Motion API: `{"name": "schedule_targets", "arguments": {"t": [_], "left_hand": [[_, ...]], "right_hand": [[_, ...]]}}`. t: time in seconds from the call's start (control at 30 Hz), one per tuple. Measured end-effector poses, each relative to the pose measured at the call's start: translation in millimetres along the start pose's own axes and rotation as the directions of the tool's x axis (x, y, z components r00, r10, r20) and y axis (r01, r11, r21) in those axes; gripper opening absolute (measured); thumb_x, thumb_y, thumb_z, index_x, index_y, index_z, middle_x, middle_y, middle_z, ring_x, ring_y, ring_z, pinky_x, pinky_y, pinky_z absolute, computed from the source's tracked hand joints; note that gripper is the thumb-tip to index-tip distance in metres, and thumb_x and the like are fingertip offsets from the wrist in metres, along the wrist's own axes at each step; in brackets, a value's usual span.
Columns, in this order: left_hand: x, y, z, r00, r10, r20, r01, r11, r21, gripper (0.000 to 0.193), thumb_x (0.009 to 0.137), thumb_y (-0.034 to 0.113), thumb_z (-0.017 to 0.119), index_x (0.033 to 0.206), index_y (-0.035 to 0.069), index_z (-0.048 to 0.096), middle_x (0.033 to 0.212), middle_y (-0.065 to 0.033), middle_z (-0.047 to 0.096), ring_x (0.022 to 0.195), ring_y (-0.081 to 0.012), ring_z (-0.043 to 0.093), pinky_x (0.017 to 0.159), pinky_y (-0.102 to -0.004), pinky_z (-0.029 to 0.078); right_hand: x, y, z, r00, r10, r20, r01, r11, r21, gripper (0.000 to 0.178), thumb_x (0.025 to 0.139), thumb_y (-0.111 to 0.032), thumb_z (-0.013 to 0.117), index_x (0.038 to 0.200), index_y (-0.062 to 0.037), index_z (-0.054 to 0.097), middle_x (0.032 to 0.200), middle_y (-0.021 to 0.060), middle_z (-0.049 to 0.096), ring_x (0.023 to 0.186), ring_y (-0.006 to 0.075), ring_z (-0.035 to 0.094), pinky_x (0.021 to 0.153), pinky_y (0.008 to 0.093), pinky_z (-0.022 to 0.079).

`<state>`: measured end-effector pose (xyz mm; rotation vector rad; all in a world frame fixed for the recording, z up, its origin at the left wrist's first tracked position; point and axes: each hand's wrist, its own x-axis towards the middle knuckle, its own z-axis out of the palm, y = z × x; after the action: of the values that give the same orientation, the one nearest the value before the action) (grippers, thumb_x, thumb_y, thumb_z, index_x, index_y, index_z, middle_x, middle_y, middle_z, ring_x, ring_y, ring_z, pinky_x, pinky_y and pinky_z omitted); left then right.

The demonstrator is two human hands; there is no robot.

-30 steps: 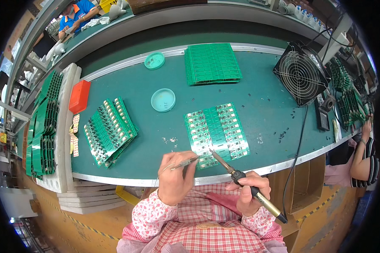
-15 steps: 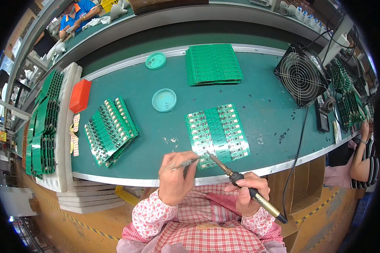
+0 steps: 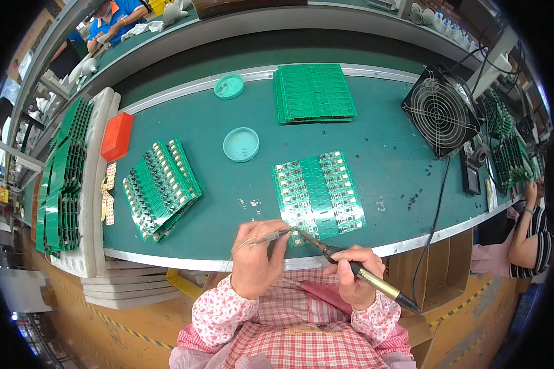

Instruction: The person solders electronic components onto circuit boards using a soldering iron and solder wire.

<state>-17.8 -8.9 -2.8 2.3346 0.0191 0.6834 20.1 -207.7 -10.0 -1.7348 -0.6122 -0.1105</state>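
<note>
A green circuit board panel (image 3: pixel 318 197), with columns of small parts down its left and right sides, lies flat near the table's front edge. My right hand (image 3: pixel 358 277) is closed round a soldering iron (image 3: pixel 375 281); its tip reaches the panel's lower left part. In a pinch at that same corner, my left hand (image 3: pixel 257 255) holds thin solder wire (image 3: pixel 271 237), which seems to run through a short clear sleeve. The wire's end and the iron's tip are close together; whether they touch is too small to tell.
Populated panels (image 3: pixel 162 189) are stacked at left, beside a red box (image 3: pixel 117 136) and a foam rack of boards (image 3: pixel 64 178). Two round turquoise dishes (image 3: pixel 240 145) and bare panels (image 3: pixel 314 92) lie farther back. A fan (image 3: pixel 440 112) stands right; the iron's cable (image 3: pixel 438 215) crosses the front edge.
My right hand has moved slightly left and up, bringing the iron's tip left and down toward the solder wire. My left hand stays nearly still.
</note>
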Motion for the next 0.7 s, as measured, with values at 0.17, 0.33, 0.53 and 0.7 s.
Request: {"name": "schedule_targets", "arguments": {"t": [0.17,0.33,0.53,0.7], "left_hand": [[-0.6,-0.3,-0.2,1.0,-0.004,-0.002,0.004,1.0,0.002,0.026,0.079,-0.004,0.074,0.101,0.006,0.065,0.096,-0.0063,0.07,0.083,-0.0255,0.066,0.08,-0.0367,0.048],[-1.4,0.4,-1.4,0.999,-0.028,0.026,0.028,0.999,-0.014,0.022,0.081,-0.004,0.073,0.101,0.003,0.067,0.099,-0.0089,0.071,0.09,-0.0296,0.064,0.08,-0.0381,0.05],[-1.3,0.6,-2.1,1.0,-0.017,0.022,0.017,1.0,-0.004,0.022,0.081,-0.004,0.073,0.101,0.004,0.067,0.099,-0.0089,0.071,0.09,-0.0298,0.064,0.081,-0.0379,0.051],[-0.9,0.4,-1.0,1.0,-0.004,0.019,0.004,1.0,-0.001,0.022,0.081,-0.003,0.073,0.101,0.004,0.067,0.099,-0.009,0.071,0.089,-0.0299,0.064,0.081,-0.0379,0.05]], "right_hand": [[3.7,0.7,1.9,0.999,-0.033,0.022,0.033,0.999,-0.013,0.008,0.089,-0.006,0.065,0.096,-0.0041,0.06,0.068,0.0057,0.072,0.06,0.0165,0.069,0.055,0.0282,0.055],[4.2,4.6,0.9,0.993,-0.113,0.046,0.114,0.993,-0.007,0.011,0.087,-0.005,0.068,0.096,-0.0035,0.063,0.068,0.0054,0.071,0.06,0.0176,0.069,0.055,0.0292,0.054],[6.0,7.6,-1.0,0.968,-0.239,0.082,0.241,0.97,-0.02,0.012,0.084,-0.003,0.071,0.094,-0.0023,0.066,0.068,0.006,0.07,0.058,0.0195,0.066,0.052,0.0303,0.052],[5.4,6.9,-0.2,0.975,-0.209,0.068,0.211,0.978,-0.009,0.01,0.084,-0.003,0.07,0.094,-0.0024,0.066,0.069,0.0057,0.07,0.059,0.0195,0.067,0.052,0.0301,0.052]]}}
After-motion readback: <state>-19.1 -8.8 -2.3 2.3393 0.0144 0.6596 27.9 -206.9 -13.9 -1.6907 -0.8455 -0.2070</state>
